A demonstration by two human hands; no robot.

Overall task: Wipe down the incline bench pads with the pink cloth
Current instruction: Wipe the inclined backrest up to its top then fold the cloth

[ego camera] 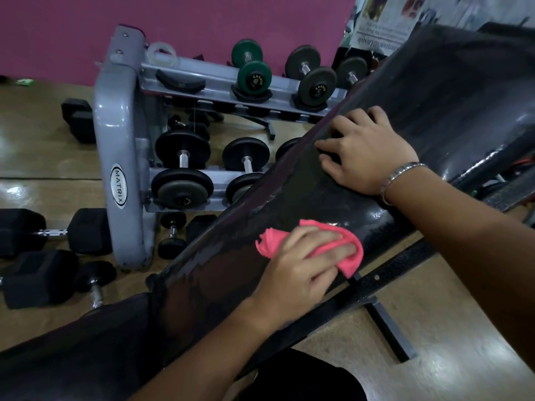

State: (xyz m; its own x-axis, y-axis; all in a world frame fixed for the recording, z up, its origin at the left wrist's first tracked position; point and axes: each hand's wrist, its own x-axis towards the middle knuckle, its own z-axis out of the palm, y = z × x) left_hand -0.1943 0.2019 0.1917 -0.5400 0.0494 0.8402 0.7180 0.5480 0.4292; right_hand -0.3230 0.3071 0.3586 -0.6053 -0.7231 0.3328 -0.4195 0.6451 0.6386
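Nearest, the left hand [304, 256] presses the pink cloth [346, 250] onto the lower stretch of the black backrest pad [434, 91], fingers laid over the bunched fabric and thumb tucked against its edge, gripping it. Higher up the slope, the right hand [370, 151], a bracelet [401, 172] at its wrist, rests on the pad with fingers spread and relaxed. Beyond stands a grey dumbbell rack [118, 157] against a magenta wall [173, 18].
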